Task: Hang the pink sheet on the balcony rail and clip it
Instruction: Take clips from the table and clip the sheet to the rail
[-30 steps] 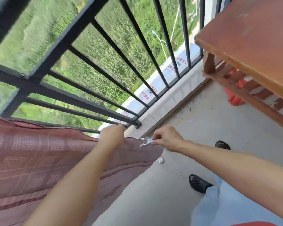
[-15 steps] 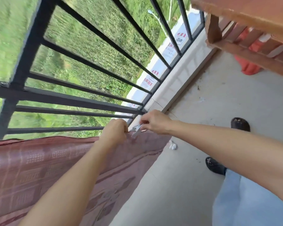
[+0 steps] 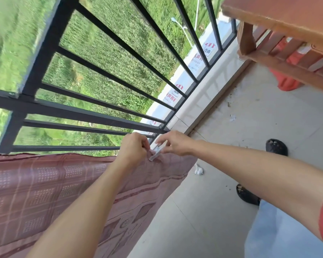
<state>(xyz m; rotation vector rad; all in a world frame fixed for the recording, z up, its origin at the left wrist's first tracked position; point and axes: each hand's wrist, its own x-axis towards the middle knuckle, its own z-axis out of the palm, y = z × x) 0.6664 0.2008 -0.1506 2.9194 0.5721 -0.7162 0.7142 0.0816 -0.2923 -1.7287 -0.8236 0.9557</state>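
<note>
Two bare hands meet at the middle of the frame, over the upper edge of a dusty-pink woven sheet (image 3: pixel 45 192) with a grid-and-check pattern and darker border stripes. The sheet hangs draped over the black square-section metal balcony rail (image 3: pixel 93 116), filling the lower left of the frame, its cloth sagging in soft folds toward the right. The left hand (image 3: pixel 133 148), reaching up from the lower left, has its fingers curled and bunched on the sheet's top hem. The right hand (image 3: pixel 173 144), coming in from the right, pinches a small pale plastic clothes clip (image 3: pixel 155 152) between thumb and fingertips. The clip lies tilted, its lower end against the cloth just beside the left hand's knuckles; whether it bites the cloth cannot be told. Beyond the bars, blurred green grass fills the upper left. A smooth reddish-brown wooden table (image 3: pixel 287 21) juts in at the upper right, with something orange-red (image 3: pixel 285 81) beneath it. The grey concrete floor (image 3: pixel 250 116) is gritty, with a crumpled white scrap (image 3: pixel 199 170) near the sheet's corner and two dark perforated shoes (image 3: pixel 276 147) at the right.
</note>
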